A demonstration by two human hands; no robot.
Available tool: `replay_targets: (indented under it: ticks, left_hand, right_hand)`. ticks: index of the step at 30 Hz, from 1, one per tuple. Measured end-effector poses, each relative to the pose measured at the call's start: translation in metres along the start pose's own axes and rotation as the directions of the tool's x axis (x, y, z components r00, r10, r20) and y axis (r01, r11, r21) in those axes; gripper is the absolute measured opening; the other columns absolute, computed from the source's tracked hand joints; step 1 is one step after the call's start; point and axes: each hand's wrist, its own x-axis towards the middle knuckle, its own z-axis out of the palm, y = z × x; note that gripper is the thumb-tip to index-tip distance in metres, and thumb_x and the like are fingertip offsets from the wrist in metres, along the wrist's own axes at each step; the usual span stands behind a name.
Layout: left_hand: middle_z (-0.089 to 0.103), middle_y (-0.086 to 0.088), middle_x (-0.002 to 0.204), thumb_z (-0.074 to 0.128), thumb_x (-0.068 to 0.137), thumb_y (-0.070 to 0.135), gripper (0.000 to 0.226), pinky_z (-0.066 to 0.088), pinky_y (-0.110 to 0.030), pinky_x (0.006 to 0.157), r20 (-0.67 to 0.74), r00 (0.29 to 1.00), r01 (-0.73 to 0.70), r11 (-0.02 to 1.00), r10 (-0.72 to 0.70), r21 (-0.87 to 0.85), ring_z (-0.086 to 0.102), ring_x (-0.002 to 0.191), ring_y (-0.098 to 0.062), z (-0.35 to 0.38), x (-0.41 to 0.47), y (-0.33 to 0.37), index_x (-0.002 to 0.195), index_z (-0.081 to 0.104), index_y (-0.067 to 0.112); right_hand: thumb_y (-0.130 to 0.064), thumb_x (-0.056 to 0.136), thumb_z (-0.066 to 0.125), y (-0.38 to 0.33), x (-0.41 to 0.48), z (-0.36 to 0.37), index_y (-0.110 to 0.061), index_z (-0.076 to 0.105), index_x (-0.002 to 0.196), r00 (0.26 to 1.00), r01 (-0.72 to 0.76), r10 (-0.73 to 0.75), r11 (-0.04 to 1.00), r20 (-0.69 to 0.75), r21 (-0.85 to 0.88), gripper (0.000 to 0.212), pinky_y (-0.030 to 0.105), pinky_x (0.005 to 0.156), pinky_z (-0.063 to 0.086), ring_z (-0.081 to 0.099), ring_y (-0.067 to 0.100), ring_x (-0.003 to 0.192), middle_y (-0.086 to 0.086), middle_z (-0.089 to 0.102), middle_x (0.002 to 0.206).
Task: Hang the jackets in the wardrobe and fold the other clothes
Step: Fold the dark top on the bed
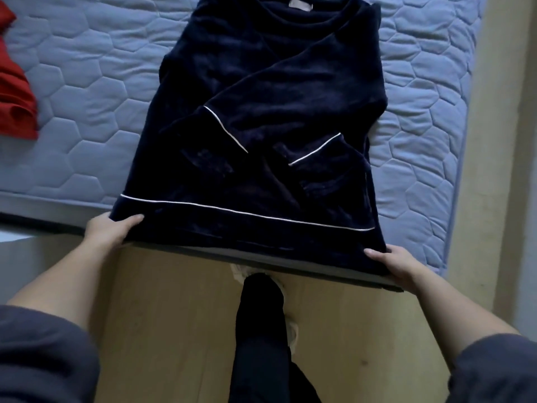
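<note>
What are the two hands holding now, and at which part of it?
Both hold the navy top by its bottom hem: the left hand grips the left corner, the right hand the right corner. The rest lies on the mattress.

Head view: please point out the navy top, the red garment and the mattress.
navy top (220, 62): head view, body below the neckline.
red garment (14, 94): head view, its middle.
mattress (87, 91): head view, bare quilting left of the top.

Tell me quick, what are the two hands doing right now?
Left hand: grips the near left hem corner of the navy top.
Right hand: grips its near right hem corner.
</note>
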Motion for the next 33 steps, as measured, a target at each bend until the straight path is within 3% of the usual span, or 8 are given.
replay_targets:
  ticks: [2, 6, 9, 14, 17, 21, 26, 33]
  left_hand:
    - [0.067, -0.018, 0.107, 0.082, 0.072, 0.035, 0.044, 0.054, -0.052, 0.087, -0.028, 0.999, 0.023, 1.000, -0.023, -0.004, 0.065, 0.093, -0.032, -0.002, -0.012, -0.011, 0.105, 0.065, 0.012]
    - [0.066, -0.013, 0.091, 0.079, 0.067, 0.055, 0.053, 0.056, -0.040, 0.073, -0.063, 0.998, 0.035, 0.998, -0.031, 0.060, 0.062, 0.076, -0.028, -0.016, -0.054, -0.026, 0.095, 0.066, 0.013]
    - [0.061, -0.006, 0.087, 0.070, 0.072, 0.062, 0.052, 0.045, -0.028, 0.057, 0.024, 0.992, 0.128, 0.977, -0.126, -0.172, 0.059, 0.074, -0.019, -0.035, -0.095, -0.036, 0.100, 0.062, 0.018]
    - [0.051, -0.003, 0.074, 0.050, 0.083, 0.033, 0.012, 0.036, -0.012, 0.037, 0.174, 0.944, 0.328, 0.847, -0.280, -0.417, 0.045, 0.059, -0.018, -0.068, -0.152, -0.049, 0.085, 0.054, 0.021]
    - [0.053, -0.002, 0.073, 0.050, 0.086, 0.025, 0.010, 0.041, -0.014, 0.038, 0.201, 0.942, 0.335, 0.794, -0.269, -0.508, 0.047, 0.061, -0.018, -0.082, -0.176, -0.036, 0.078, 0.054, 0.021]
    - [0.062, 0.003, 0.052, 0.048, 0.087, 0.022, 0.016, 0.047, -0.017, 0.047, 0.218, 0.961, 0.273, 0.682, -0.168, -0.678, 0.057, 0.053, -0.016, -0.086, -0.182, 0.017, 0.074, 0.057, 0.021]
    - [0.064, 0.001, 0.052, 0.041, 0.094, 0.022, 0.024, 0.052, -0.019, 0.045, 0.219, 0.976, 0.184, 0.580, -0.010, -0.793, 0.062, 0.045, -0.012, -0.082, -0.154, 0.128, 0.075, 0.055, 0.018]
    - [0.058, 0.005, 0.091, 0.044, 0.099, 0.022, 0.010, 0.049, -0.026, 0.067, 0.091, 0.961, -0.101, 0.636, 0.261, -0.765, 0.056, 0.093, -0.015, -0.080, -0.074, 0.319, 0.101, 0.054, 0.022]
  right_hand:
    - [-0.014, 0.094, 0.060, 0.010, -0.005, 0.003, -0.015, 0.062, 0.103, 0.999, -0.018, 0.018, 1.000, -0.034, 0.011, 0.010, 0.041, 0.083, 0.049, 0.060, 0.022, 0.089, 0.003, 0.065, 0.092]
    - [-0.013, 0.095, 0.057, 0.027, -0.030, -0.002, -0.017, 0.059, 0.102, 0.991, 0.000, -0.005, 0.999, -0.131, -0.036, 0.008, 0.029, 0.060, 0.043, 0.052, 0.018, 0.073, 0.003, 0.058, 0.083]
    - [-0.011, 0.094, 0.057, 0.042, -0.059, -0.017, -0.012, 0.059, 0.098, 0.981, -0.023, 0.009, 0.997, -0.196, -0.070, 0.004, 0.028, 0.054, 0.038, 0.044, 0.020, 0.064, 0.007, 0.051, 0.074]
    - [-0.007, 0.093, 0.059, 0.061, -0.117, -0.037, -0.008, 0.059, 0.098, 0.975, -0.123, 0.119, 0.992, -0.186, -0.011, 0.006, 0.027, 0.053, 0.033, 0.039, 0.018, 0.060, 0.007, 0.047, 0.072]
    - [-0.004, 0.093, 0.056, 0.051, -0.141, -0.042, -0.010, 0.055, 0.094, 0.961, -0.125, 0.148, 0.986, -0.233, 0.109, 0.006, 0.027, 0.055, 0.038, 0.043, 0.019, 0.064, 0.009, 0.050, 0.081]
    - [0.003, 0.089, 0.047, -0.012, -0.146, -0.044, -0.020, 0.050, 0.107, 0.936, 0.075, 0.052, 0.937, -0.349, 0.341, 0.029, 0.030, 0.058, 0.043, 0.048, 0.021, 0.064, 0.010, 0.052, 0.085]
    - [0.008, 0.087, 0.051, -0.126, -0.127, -0.059, -0.002, 0.058, 0.088, 0.936, 0.194, 0.078, 0.697, -0.343, 0.690, 0.012, 0.033, 0.046, 0.054, 0.058, 0.025, 0.056, 0.018, 0.055, 0.077]
    - [-0.001, 0.090, 0.045, -0.301, -0.102, -0.077, -0.018, 0.053, 0.081, 0.807, 0.515, -0.185, 0.685, -0.560, 0.516, 0.021, 0.030, 0.064, 0.050, 0.055, 0.022, 0.090, 0.001, 0.053, 0.081]
